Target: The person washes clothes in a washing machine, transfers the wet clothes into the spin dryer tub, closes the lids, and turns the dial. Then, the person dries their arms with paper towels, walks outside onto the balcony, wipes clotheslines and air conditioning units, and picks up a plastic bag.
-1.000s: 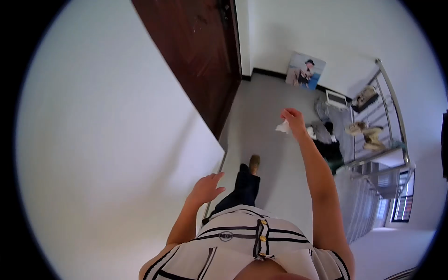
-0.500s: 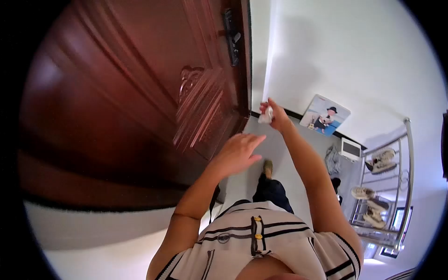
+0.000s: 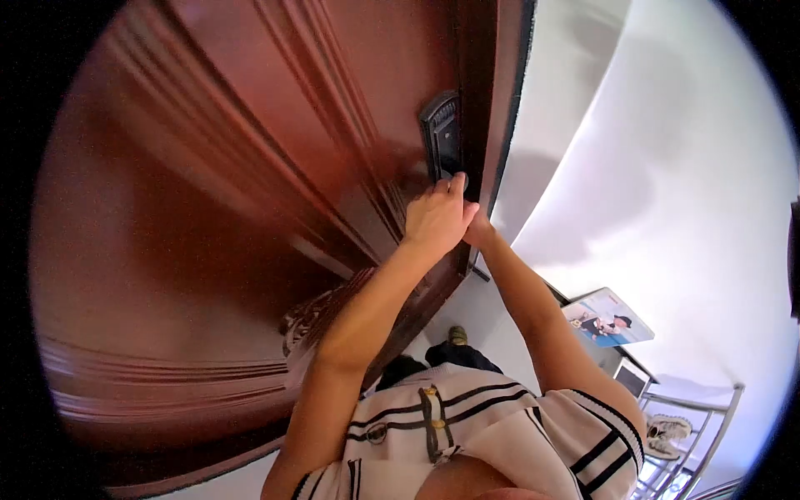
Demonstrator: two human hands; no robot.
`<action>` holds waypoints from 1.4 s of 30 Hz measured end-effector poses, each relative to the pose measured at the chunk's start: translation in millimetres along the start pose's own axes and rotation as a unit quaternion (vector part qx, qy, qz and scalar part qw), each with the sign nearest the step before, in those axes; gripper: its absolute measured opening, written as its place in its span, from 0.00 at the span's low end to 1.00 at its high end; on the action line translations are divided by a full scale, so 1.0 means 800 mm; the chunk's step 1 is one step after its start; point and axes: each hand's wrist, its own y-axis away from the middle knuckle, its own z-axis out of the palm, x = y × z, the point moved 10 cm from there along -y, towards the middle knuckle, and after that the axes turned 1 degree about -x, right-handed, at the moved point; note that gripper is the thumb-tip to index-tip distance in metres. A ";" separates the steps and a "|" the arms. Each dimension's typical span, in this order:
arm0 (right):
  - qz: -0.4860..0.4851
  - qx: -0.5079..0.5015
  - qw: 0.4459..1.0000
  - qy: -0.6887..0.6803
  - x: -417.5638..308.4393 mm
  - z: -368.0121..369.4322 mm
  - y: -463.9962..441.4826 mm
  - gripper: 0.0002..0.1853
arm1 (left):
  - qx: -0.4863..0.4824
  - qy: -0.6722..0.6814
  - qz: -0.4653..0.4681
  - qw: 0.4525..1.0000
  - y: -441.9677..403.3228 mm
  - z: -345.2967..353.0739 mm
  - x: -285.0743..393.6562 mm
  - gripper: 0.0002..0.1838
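White wall (image 3: 667,167) fills the upper right, and a large reddish-brown door (image 3: 225,192) takes up most of the left, seen from above through a round, dark-edged lens. On the door, close to its right-hand edge, is a dark lock plate (image 3: 444,125), long and narrow with a ribbed upper end. Both of the person's hands meet at its lower end. Back upward, the left hand (image 3: 433,218) covers that spot, its fingers together and bent forward over the hardware; whether they grip or only rest there cannot be told. Just beside it, the right hand (image 3: 478,228) is mostly hidden behind the left — its fingers, and anything between them, cannot be made out.

Raised mouldings run across the door, and a carved ornament (image 3: 304,325) shows lower down, partly behind the left forearm. Below the arms is the wearer's cream, dark-striped top (image 3: 492,400), with gold-coloured buttons down the front. One brown shoe (image 3: 457,335) shows past dark trousers on the grey floor (image 3: 510,354).

Toward the lower right, a picture (image 3: 612,319) of a figure in a dark hat leans at the wall. Near it stands a metal rack (image 3: 723,421) with pale shoes (image 3: 667,433).
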 end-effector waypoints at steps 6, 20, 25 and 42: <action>-0.307 0.018 0.624 0.719 -0.101 0.058 0.043 0.10 | -0.069 -0.064 -0.018 0.995 -0.055 0.032 0.006 0.29; -0.281 0.004 0.779 0.561 -0.089 0.050 0.099 0.10 | 0.271 -0.056 -0.055 0.959 -0.098 0.083 -0.108 0.26; 0.134 0.061 0.974 0.170 0.070 -0.059 0.072 0.18 | 0.120 -0.120 -0.153 0.974 -0.176 0.076 -0.264 0.22; 0.345 0.181 0.904 0.176 0.332 -0.138 -0.277 0.20 | 0.047 -0.198 -0.307 0.930 -0.329 0.102 -0.785 0.22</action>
